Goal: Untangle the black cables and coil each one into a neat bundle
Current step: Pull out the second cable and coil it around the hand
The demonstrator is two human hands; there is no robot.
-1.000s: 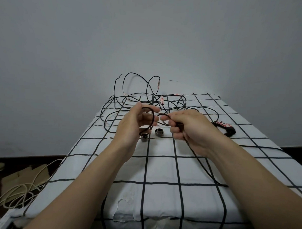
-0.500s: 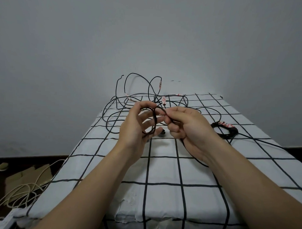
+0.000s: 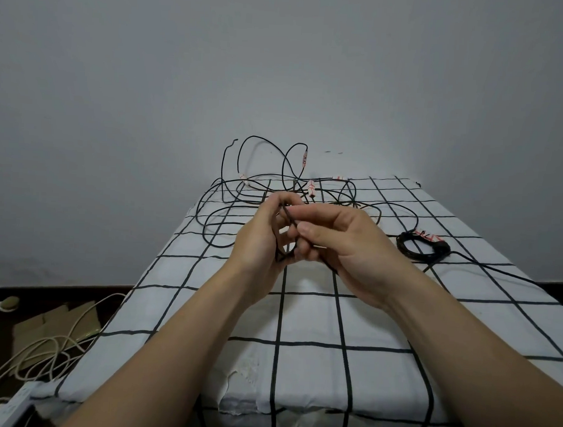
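Note:
Both hands meet above the middle of the checked table (image 3: pixel 302 316). My left hand (image 3: pixel 260 241) grips a small loop of black cable (image 3: pixel 286 213) that wraps round its fingers. My right hand (image 3: pixel 343 244) pinches the same cable between thumb and forefinger, just right of the left fingers. Behind the hands a tangle of black cables (image 3: pixel 242 192) with white-and-red tags sprawls over the far end, some loops standing up against the wall. A coiled black bundle (image 3: pixel 422 247) with a red-and-white tag lies to the right, a strand trailing toward the right edge.
The table's left edge drops to a dark floor with cardboard (image 3: pixel 56 327), beige cords (image 3: pixel 36 355) and a white power strip (image 3: pixel 15 399). A grey wall stands right behind the table. The cloth hangs torn at the near edge.
My hands have come closer together and risen slightly. The right hand brought the cable across to the left fingers, tightening the loop. The two small metal rings on the table are hidden behind the hands.

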